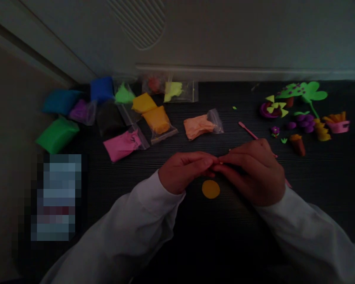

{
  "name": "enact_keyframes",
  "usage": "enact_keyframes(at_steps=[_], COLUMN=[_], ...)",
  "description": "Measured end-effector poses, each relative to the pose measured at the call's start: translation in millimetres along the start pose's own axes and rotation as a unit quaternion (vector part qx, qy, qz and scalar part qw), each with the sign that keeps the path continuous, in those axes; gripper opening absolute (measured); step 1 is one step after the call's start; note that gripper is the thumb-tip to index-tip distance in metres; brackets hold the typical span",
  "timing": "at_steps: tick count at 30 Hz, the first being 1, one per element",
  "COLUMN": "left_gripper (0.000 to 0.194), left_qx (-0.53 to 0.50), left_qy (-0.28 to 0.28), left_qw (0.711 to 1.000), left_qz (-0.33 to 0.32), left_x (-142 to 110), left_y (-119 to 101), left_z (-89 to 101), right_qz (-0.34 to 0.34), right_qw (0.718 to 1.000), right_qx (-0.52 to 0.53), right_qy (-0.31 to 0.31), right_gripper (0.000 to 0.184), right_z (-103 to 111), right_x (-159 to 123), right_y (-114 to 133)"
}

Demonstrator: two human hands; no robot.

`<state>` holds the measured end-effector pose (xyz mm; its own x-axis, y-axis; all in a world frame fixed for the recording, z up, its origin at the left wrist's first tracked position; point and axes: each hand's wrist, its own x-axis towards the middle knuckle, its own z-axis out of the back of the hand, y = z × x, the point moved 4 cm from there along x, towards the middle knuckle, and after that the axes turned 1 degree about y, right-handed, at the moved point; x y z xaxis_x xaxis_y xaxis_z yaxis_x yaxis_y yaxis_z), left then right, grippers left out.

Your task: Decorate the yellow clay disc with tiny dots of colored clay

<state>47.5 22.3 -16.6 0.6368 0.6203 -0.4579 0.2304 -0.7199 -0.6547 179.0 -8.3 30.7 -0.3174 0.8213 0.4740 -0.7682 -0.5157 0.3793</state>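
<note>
My left hand (187,169) and my right hand (254,169) meet fingertip to fingertip over the dark table. Both are closed in a pinch. Between the tips shows a tiny light orange bit of clay (221,162), mostly hidden by the fingers. Just below them a flat yellow-orange clay disc (211,189) lies on the table. A pink modelling tool (247,130) lies partly under my right hand. Beyond my hands rests a clear bag of peach clay (199,125).
Several bags of coloured clay lie at the left, among them a pink one (122,146) and a green one (57,135). Small clay models stand at the right, including a purple bowl (265,111) and a pink fries box (339,126). A pale wall (225,35) bounds the back.
</note>
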Motion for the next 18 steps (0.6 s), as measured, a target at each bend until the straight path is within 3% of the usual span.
enact_keyframes(at_steps=[8, 18], left_gripper=[0.021, 0.023], left_qx=[-0.063, -0.072], left_qy=[0.010, 0.005], left_qw=[0.998, 0.997], left_qz=[0.013, 0.004], left_x=[0.9, 4.3], left_y=[1.7, 4.3], left_z=[2.9, 4.9], right_qz=[0.024, 0.006], right_qw=[0.999, 0.999], right_qx=[-0.039, -0.042], right_qy=[0.015, -0.010], right_gripper=[0.034, 0.020], right_z=[0.0, -2.2], right_x=[0.9, -0.4], right_y=[6.0, 2.7])
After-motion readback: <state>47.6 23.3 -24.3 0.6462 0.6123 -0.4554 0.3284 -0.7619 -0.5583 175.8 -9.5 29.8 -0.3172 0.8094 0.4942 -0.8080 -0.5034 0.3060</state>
